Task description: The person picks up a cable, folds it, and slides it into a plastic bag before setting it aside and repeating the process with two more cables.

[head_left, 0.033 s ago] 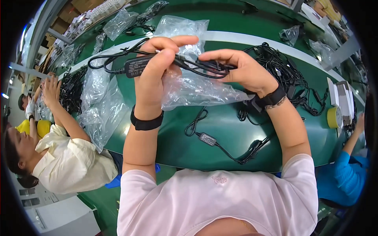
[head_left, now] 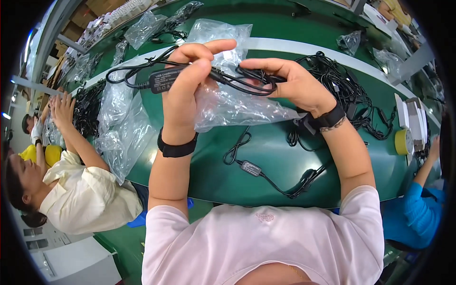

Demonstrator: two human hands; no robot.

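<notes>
My left hand [head_left: 183,90] is closed on a black USB charging cable [head_left: 163,80], gripping it by the flat box with the printed label. A thin loop of the cable sticks out to the left of that hand. My right hand [head_left: 289,85] pinches the bundled, looped end of the same cable. Below the cable, a clear plastic bag [head_left: 237,111] spans the gap between my hands; which fingers hold it is hidden. Another cable with a small labelled box [head_left: 250,167] lies on the green table [head_left: 213,180] nearer to me.
A tangled pile of black cables [head_left: 339,88] lies to the right, near an open white box [head_left: 413,121] and a yellow tape roll [head_left: 403,142]. Clear bags [head_left: 121,137] lie at the left, beside a co-worker in a cream shirt [head_left: 88,192]. Another person in blue [head_left: 413,218] is at the right.
My left index finger is slightly higher. The cable and the bag are held much as before.
</notes>
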